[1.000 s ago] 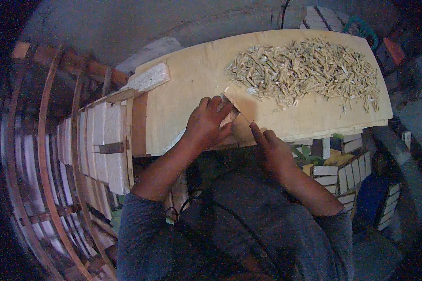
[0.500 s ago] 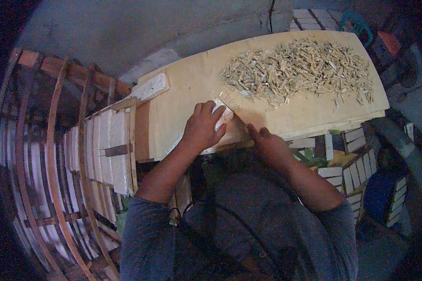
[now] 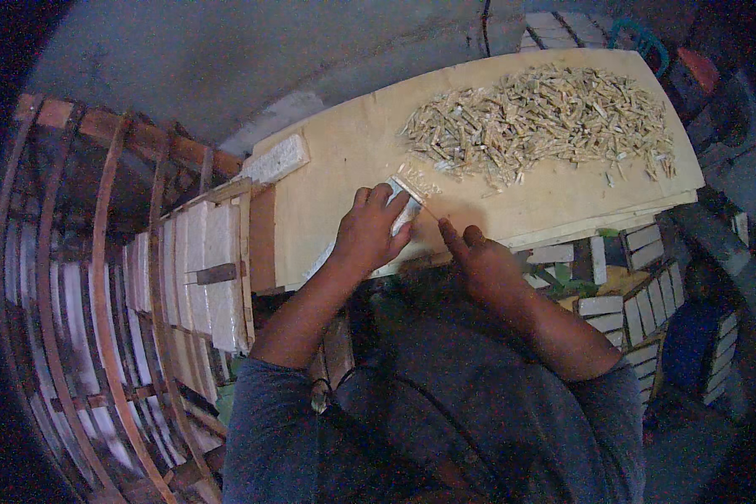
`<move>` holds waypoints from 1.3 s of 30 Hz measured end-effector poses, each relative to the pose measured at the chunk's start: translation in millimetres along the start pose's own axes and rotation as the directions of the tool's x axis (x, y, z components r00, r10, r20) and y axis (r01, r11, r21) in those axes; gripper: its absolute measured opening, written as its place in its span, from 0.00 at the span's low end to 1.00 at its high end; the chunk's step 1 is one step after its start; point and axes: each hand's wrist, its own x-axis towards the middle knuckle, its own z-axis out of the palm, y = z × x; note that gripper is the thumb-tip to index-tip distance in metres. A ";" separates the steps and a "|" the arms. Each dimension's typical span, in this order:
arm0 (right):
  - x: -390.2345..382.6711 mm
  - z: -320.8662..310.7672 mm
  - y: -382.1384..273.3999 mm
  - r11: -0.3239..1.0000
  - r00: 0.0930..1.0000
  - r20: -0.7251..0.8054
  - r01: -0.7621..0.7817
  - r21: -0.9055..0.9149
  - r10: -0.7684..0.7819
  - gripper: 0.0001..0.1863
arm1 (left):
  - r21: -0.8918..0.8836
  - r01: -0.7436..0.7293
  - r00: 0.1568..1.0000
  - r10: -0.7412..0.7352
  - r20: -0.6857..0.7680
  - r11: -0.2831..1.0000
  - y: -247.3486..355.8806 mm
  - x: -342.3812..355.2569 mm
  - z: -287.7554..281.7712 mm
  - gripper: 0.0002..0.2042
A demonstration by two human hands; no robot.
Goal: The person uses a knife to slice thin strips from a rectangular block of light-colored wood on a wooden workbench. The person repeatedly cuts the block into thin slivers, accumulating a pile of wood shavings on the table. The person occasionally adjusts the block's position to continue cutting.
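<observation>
My left hand presses a long pale slab down on the light wooden board, its fingers bent over the slab near the far end. My right hand is closed around a knife, index finger stretched toward the blade. The thin blade lies across the slab's far end, just beyond my left fingertips. Its handle is hidden in my palm. Small pale slivers lie just past the blade. A wide heap of short, pale cut pieces covers the board's far right.
Another white slab lies at the board's left end. Beside it stand stacked pale slabs with a dark flat tool against them. A wooden slatted rack fills the left. White blocks are stacked below right; a wall rises behind.
The knife has moved up and left, its blade now across the slab's end. My right hand follows slightly; my left hand stays on the slab. The whole view has shifted a little.
</observation>
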 end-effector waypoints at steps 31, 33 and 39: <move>38.6 11.4 2.2 0.999 0.998 -0.035 0.051 0.002 -0.051 0.42 | -0.024 -0.038 0.997 0.037 -0.065 0.999 -1.6 -3.2 4.7 0.26; 55.7 10.7 3.7 1.000 0.998 0.057 0.012 -0.029 -0.011 0.41 | -0.020 -0.019 0.999 0.018 -0.036 1.000 1.6 -2.1 1.2 0.25; 3.1 21.6 23.9 1.000 0.998 0.063 -0.028 -0.006 0.028 0.43 | -0.052 -0.040 0.992 0.033 -0.119 0.998 -5.6 -8.1 8.7 0.24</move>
